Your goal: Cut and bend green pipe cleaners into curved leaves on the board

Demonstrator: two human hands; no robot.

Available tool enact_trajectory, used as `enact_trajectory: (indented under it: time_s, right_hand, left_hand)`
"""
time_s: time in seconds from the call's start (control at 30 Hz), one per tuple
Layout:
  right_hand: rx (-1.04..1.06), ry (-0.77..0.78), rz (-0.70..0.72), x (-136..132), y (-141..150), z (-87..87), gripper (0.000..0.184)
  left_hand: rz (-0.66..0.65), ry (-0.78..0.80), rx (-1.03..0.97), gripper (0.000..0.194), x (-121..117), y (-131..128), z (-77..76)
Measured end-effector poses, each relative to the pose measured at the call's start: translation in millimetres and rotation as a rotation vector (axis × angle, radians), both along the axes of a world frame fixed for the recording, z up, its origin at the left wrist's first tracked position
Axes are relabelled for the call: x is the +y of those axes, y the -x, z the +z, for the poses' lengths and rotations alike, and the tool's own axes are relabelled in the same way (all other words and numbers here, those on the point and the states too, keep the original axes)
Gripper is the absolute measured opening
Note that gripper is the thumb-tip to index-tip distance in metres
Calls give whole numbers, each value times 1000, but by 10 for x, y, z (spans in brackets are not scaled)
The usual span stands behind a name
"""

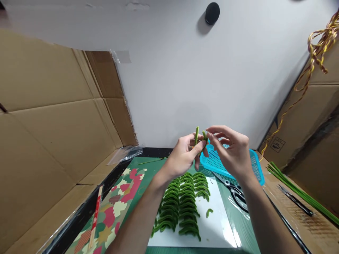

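My left hand [182,155] is closed in a pinch on a short green fuzzy stem piece [196,134] that stands upright above the table. My right hand [233,150] meets it from the right, its thumb and forefinger pinching the other green end [204,135] of the piece. Both hands hover above a white sheet [219,225] where several bent green fuzzy pieces [182,204] lie in rows. One small green piece [209,212] lies apart on the sheet.
A blue mesh basket [255,164] sits behind my right hand, with black scissors [234,190] beside it. Long green stems [299,192] and a dark tool [295,200] lie at the right. A chopstick wrapper [95,215] rests on patterned paper at the left. Cardboard walls stand on both sides.
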State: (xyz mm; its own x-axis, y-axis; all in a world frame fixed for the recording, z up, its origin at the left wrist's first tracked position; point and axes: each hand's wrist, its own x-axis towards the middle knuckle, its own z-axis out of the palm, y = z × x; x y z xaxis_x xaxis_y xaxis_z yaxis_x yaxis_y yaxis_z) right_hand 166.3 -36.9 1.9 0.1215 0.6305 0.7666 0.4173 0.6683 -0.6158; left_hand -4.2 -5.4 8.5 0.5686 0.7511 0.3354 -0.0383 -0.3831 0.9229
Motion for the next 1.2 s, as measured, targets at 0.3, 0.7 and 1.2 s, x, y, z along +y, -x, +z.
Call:
enact_trajectory:
  time_s: [0.3, 0.7, 1.2]
  right_hand:
    - [-58, -12, -10, -20, -46, 18, 13]
    - [-94, -12, -22, 0, -68, 14, 13]
    - [144, 201, 303, 11, 19, 9, 24]
  left_hand:
    - [4, -12, 0, 35, -10, -3, -5]
    - [153, -10, -27, 37, 45, -5, -24]
    - [287, -61, -161, 37, 88, 35, -10]
